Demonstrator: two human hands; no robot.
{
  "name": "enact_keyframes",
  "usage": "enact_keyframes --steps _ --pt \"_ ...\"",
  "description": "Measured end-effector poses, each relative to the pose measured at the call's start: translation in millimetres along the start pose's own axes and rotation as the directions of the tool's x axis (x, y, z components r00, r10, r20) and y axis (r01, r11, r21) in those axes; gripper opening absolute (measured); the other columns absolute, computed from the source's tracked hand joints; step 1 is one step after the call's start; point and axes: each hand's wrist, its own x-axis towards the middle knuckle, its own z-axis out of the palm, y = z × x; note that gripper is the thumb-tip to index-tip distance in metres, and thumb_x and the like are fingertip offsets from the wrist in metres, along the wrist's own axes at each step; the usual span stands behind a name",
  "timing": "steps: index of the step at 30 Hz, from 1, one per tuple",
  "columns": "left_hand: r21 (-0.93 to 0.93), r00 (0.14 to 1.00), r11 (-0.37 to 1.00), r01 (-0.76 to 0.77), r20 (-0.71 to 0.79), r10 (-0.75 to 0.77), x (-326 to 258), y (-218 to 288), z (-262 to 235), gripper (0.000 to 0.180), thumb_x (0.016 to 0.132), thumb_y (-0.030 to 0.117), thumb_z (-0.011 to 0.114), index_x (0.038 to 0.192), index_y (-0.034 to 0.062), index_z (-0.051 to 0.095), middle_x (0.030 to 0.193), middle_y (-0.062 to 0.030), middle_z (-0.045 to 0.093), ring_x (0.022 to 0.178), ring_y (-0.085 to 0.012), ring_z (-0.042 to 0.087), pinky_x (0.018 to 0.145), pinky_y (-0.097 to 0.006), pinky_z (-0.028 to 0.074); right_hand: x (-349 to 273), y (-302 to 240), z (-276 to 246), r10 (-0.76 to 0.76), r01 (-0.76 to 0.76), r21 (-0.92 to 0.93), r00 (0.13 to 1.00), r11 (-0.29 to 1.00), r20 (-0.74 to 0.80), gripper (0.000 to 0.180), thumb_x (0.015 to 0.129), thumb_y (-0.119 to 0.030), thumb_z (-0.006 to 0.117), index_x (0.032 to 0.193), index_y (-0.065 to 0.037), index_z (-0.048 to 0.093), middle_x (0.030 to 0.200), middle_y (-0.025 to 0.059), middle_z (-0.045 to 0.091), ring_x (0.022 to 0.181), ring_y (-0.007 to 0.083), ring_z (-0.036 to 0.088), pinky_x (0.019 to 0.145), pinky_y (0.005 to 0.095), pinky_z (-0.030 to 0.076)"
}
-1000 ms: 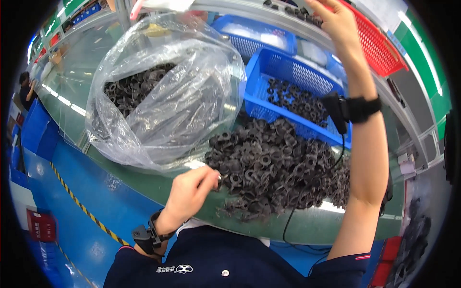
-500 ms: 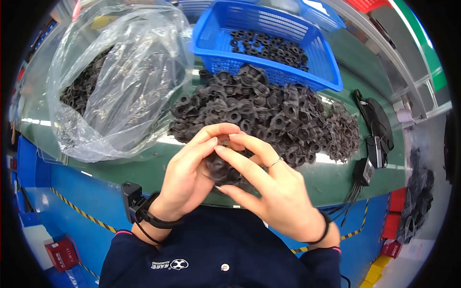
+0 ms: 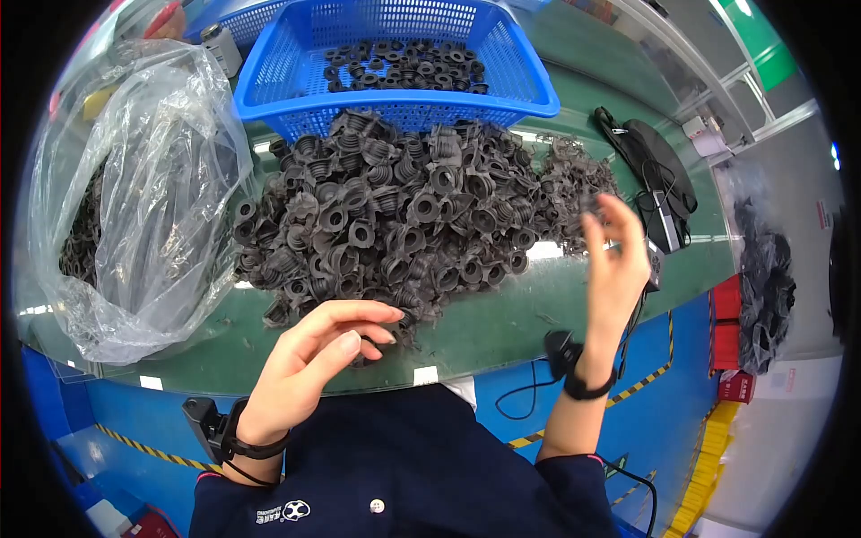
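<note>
My left hand point(image 3: 309, 363) is at the near side of a large heap of black ribbed rubber bellows parts point(image 3: 395, 206). Its fingers curl over a black rubber part point(image 3: 368, 353), mostly hidden under them. Over to the right, my right hand point(image 3: 619, 255) is raised beside a smaller pile of thin black rubber scraps point(image 3: 574, 179). The thumb and forefinger come close together there, slightly blurred. Something dark shows at the fingertips, but it blends with the pile behind.
Behind the heap stands a blue plastic basket point(image 3: 529, 76) with several black rubber rings inside. A clear plastic bag point(image 3: 152, 233) holding black pieces lies at the left. A black pouch point(image 3: 659, 166) and a corded device point(image 3: 662, 220) sit on the right of the green table point(image 3: 502, 336).
My hands, together around a black rubber part before, have parted. The right moved far right to the scrap pile; the left stayed near the table edge. The whole view has shifted.
</note>
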Motion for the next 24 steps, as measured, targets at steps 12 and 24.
enact_keyframes --steps 12,24 --pt "0.680 0.924 0.733 -0.024 -0.264 0.275 -12 -13 -34 0.021 0.077 -0.001 0.049 0.097 0.0005 0.054 0.096 -0.0088 0.054 0.083 -0.0147 0.053 0.072 -0.025 0.042 12 48 -4 0.005 0.003 -0.050 0.988 0.999 0.157 0.029 0.075 -0.009 0.058 0.104 -0.009 0.056 0.110 0.0087 0.051 0.095 0.0175 0.052 0.078 0.0276 0.041" --pt "0.684 0.939 0.723 -0.095 -0.181 0.294 -6 -8 -30 0.019 0.076 -0.001 0.051 0.095 -0.0004 0.054 0.092 -0.0088 0.055 0.077 -0.0155 0.054 0.072 -0.025 0.042 25 -51 -1 -0.254 0.243 0.073 0.931 0.967 0.263 0.024 0.074 -0.007 0.058 0.097 -0.004 0.058 0.105 0.0100 0.054 0.098 0.0215 0.051 0.084 0.0299 0.038"
